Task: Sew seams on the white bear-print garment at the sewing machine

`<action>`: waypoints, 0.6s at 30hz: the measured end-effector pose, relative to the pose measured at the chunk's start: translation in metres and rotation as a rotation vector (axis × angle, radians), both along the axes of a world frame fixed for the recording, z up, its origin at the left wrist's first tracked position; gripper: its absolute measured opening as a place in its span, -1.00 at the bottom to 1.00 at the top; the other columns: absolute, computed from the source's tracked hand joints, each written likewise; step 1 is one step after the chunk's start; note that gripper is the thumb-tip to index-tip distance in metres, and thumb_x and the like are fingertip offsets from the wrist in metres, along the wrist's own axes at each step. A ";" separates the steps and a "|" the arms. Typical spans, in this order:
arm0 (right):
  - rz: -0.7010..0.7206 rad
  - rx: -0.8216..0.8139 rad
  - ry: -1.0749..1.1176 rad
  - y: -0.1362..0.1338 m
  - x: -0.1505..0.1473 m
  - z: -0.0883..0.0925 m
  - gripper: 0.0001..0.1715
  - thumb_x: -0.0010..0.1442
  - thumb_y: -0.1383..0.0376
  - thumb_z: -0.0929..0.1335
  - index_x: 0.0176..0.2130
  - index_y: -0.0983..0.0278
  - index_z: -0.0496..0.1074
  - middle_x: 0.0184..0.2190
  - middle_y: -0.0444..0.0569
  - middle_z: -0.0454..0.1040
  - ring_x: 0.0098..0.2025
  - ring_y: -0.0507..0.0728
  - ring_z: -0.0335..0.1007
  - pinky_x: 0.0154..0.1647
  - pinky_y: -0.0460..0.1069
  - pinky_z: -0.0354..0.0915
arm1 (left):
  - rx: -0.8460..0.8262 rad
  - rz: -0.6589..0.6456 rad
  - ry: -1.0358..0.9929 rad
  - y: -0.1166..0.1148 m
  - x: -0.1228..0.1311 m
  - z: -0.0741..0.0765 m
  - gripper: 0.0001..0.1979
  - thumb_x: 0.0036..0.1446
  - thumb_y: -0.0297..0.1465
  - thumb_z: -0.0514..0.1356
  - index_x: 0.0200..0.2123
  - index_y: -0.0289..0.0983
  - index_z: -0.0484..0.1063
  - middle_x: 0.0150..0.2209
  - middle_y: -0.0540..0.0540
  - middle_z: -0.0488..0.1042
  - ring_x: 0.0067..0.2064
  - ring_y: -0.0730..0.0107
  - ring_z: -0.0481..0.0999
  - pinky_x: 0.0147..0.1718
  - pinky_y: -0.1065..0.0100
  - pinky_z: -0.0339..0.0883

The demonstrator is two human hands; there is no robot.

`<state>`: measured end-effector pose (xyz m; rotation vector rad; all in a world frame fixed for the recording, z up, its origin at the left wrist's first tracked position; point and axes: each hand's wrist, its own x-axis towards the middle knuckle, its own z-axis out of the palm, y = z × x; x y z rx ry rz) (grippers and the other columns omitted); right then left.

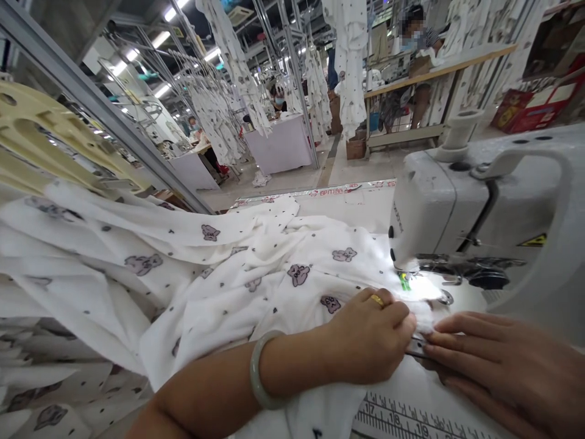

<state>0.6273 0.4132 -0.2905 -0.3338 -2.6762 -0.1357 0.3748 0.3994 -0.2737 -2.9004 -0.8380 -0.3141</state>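
the white cloth [237, 286], printed with small grey animals and dots, lies over the counter [361, 210] in front of the sewing machine [457, 201]. its bulk is heaped to the left and spills over the near edge, which seems to keep the weight away from the machine's arm and leaves only one edge lying under the head.

the left hand [370, 344] is clenched on that edge, fingertips pinching a small fold just beside the foot. the grip looks meant to keep the fold from slipping open. a pale bangle [259, 372] sits on the wrist and a gold ring [377, 299] on one finger.

the right hand [498, 360] is released and flat, fingers stretched out, tips touching the pinched fold from the other side. it appears to press the cloth down and hold it steady. it grasps nothing.

a green tag [404, 281] sits at the cloth's edge under the machine's lamp, close to the needle area. a printed ruler [411, 421] runs along the counter's near edge below both hands.

behind, more garments [351, 61] hang from overhead rails.
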 end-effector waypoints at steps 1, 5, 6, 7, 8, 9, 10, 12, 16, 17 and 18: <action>-0.008 -0.035 0.023 0.000 0.001 -0.002 -0.62 0.40 0.27 0.28 0.14 0.16 0.50 -0.08 -0.13 0.68 -0.10 0.13 0.63 -0.07 0.05 0.54 | 0.039 -0.010 0.022 -0.001 0.000 0.000 -0.75 0.34 -0.48 0.11 -0.02 -0.49 0.47 -0.19 -0.20 0.49 -0.13 0.15 0.44 -0.14 0.17 0.39; -0.127 -0.091 0.174 0.005 0.003 -0.009 -0.70 0.44 0.24 0.26 -0.01 0.11 0.55 -0.19 -0.12 0.68 -0.28 0.11 0.63 -0.35 0.00 0.50 | 0.135 -0.039 0.090 -0.002 0.000 -0.001 -0.75 0.35 -0.55 0.08 -0.01 -0.52 0.49 -0.21 -0.24 0.47 -0.12 0.15 0.45 -0.15 0.18 0.39; -0.146 -0.078 0.200 0.006 0.003 -0.010 -0.69 0.44 0.23 0.25 0.00 0.11 0.55 -0.18 -0.11 0.69 -0.29 0.12 0.64 -0.39 0.00 0.49 | 0.156 -0.046 0.087 -0.002 -0.001 -0.001 -0.75 0.35 -0.56 0.07 -0.02 -0.52 0.49 -0.21 -0.24 0.47 -0.13 0.15 0.45 -0.16 0.18 0.39; -0.145 -0.066 0.208 0.008 0.002 -0.012 -0.68 0.45 0.21 0.25 0.03 0.11 0.55 -0.15 -0.11 0.69 -0.28 0.12 0.65 -0.40 -0.01 0.50 | 0.177 -0.055 0.077 -0.001 -0.001 0.000 -0.75 0.35 -0.57 0.07 -0.02 -0.52 0.50 -0.22 -0.23 0.47 -0.14 0.15 0.45 -0.18 0.19 0.39; -0.134 -0.066 0.205 0.009 0.001 -0.013 -0.68 0.44 0.20 0.26 0.05 0.11 0.54 -0.11 -0.12 0.69 -0.26 0.12 0.66 -0.40 -0.01 0.52 | 0.196 -0.067 0.066 -0.001 -0.001 -0.001 -0.75 0.35 -0.57 0.07 -0.03 -0.52 0.50 -0.23 -0.23 0.47 -0.15 0.16 0.46 -0.19 0.20 0.39; -0.116 -0.074 0.194 0.010 0.000 -0.014 -0.67 0.45 0.19 0.26 0.06 0.10 0.54 -0.08 -0.14 0.68 -0.23 0.12 0.66 -0.39 -0.02 0.53 | 0.213 -0.078 0.056 0.000 -0.002 -0.001 -0.76 0.36 -0.57 0.08 -0.03 -0.52 0.50 -0.23 -0.22 0.47 -0.16 0.18 0.46 -0.20 0.21 0.39; -0.101 -0.088 0.180 0.010 -0.001 -0.015 -0.67 0.45 0.18 0.27 0.07 0.09 0.55 -0.06 -0.16 0.68 -0.21 0.12 0.67 -0.38 -0.02 0.55 | 0.228 -0.085 0.046 0.000 -0.002 -0.001 -0.77 0.36 -0.57 0.08 -0.04 -0.52 0.50 -0.23 -0.21 0.47 -0.16 0.19 0.46 -0.21 0.22 0.39; -0.116 -0.126 0.145 0.009 -0.003 -0.016 -0.67 0.45 0.14 0.28 0.05 0.08 0.58 -0.05 -0.16 0.68 -0.19 0.14 0.67 -0.37 -0.01 0.57 | 0.240 -0.088 0.008 0.002 -0.004 -0.002 -0.78 0.38 -0.55 0.09 -0.05 -0.51 0.50 -0.22 -0.21 0.48 -0.16 0.21 0.47 -0.19 0.23 0.39; -0.164 -0.186 0.126 0.006 -0.007 -0.016 -0.62 0.46 0.04 0.26 0.02 0.07 0.60 -0.12 -0.12 0.68 -0.25 0.17 0.66 -0.40 0.02 0.58 | 0.223 -0.103 -0.059 0.005 -0.006 -0.005 -0.81 0.39 -0.54 0.09 -0.10 -0.48 0.50 -0.28 -0.15 0.49 -0.22 0.29 0.48 -0.18 0.26 0.41; -0.170 -0.191 0.136 0.005 -0.008 -0.014 -0.61 0.47 0.03 0.26 0.00 0.07 0.61 -0.14 -0.11 0.69 -0.28 0.17 0.66 -0.42 0.02 0.58 | 0.219 -0.116 -0.051 0.006 -0.007 -0.006 -0.81 0.39 -0.55 0.09 -0.13 -0.46 0.51 -0.30 -0.13 0.50 -0.24 0.30 0.49 -0.19 0.27 0.41; -0.181 -0.197 0.141 0.005 -0.009 -0.013 -0.60 0.47 0.02 0.25 -0.03 0.09 0.61 -0.16 -0.09 0.69 -0.29 0.17 0.66 -0.46 0.02 0.57 | 0.209 -0.129 -0.033 0.007 -0.007 -0.006 -0.81 0.38 -0.56 0.08 -0.15 -0.44 0.51 -0.31 -0.12 0.50 -0.25 0.31 0.49 -0.20 0.27 0.42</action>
